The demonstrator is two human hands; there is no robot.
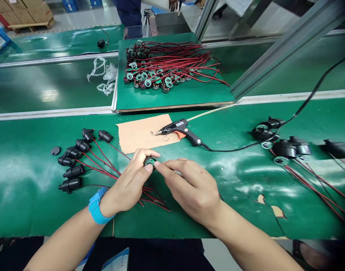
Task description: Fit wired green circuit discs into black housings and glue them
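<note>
Between thumb and fingers, my left hand holds a small round black part with a green board showing on top. The fingertips of my right hand are pressed together at the right edge of that part; whether they pinch anything is hidden. Several black cylindrical housings with red wires lie to the left, their wires running under my left hand. Beyond my hands, a black glue gun rests with its nozzle over a tan cardboard sheet.
A raised green board bears many round parts with red wires. More black housings lie at the right. A black cable crosses there, below a metal post. Clear plastic scraps lie at back left. A person stands beyond.
</note>
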